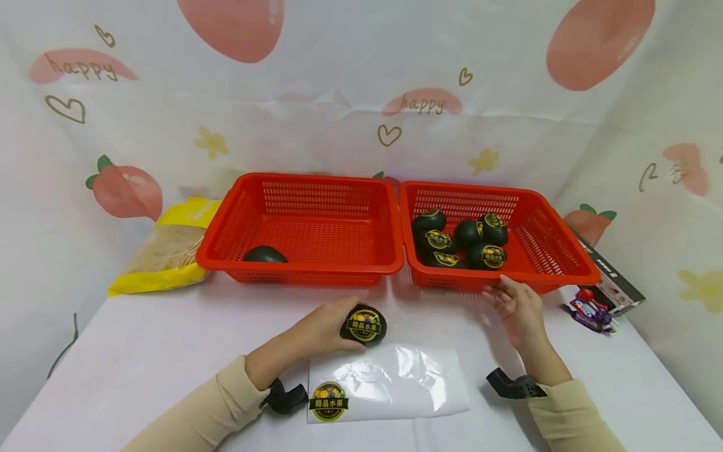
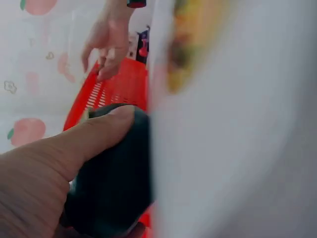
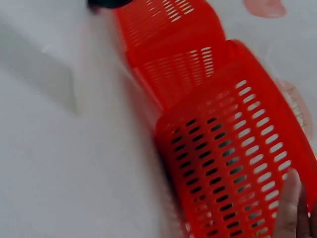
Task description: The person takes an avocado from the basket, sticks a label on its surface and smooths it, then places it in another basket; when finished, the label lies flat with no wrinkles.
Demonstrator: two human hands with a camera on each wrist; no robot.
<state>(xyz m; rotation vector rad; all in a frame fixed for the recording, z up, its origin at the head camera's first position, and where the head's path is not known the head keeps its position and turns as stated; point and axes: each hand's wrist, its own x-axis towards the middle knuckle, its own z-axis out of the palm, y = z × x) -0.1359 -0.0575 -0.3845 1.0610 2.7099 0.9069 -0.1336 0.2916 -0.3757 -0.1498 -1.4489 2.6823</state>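
My left hand (image 1: pixel 333 328) grips a dark green avocado (image 1: pixel 364 334) that has a black and gold label facing up. In the left wrist view, the thumb lies across the same avocado (image 2: pixel 111 178). Below it on the table is a glossy white sticker sheet (image 1: pixel 407 383) with a similar round label (image 1: pixel 329 402) at its lower left corner. My right hand (image 1: pixel 521 309), holding nothing, is at the front rim of the right red basket (image 1: pixel 565 276), fingers loosely bent. Several labelled avocados (image 1: pixel 487 256) lie in that basket.
The left red basket (image 1: pixel 316 269) stands beside the right one and has one dark avocado (image 1: pixel 264 253) inside. A yellow bag (image 1: pixel 169 248) leans by its left end. Wrapped candies (image 1: pixel 590 311) and a dark box (image 1: pixel 615 282) lie at the right.
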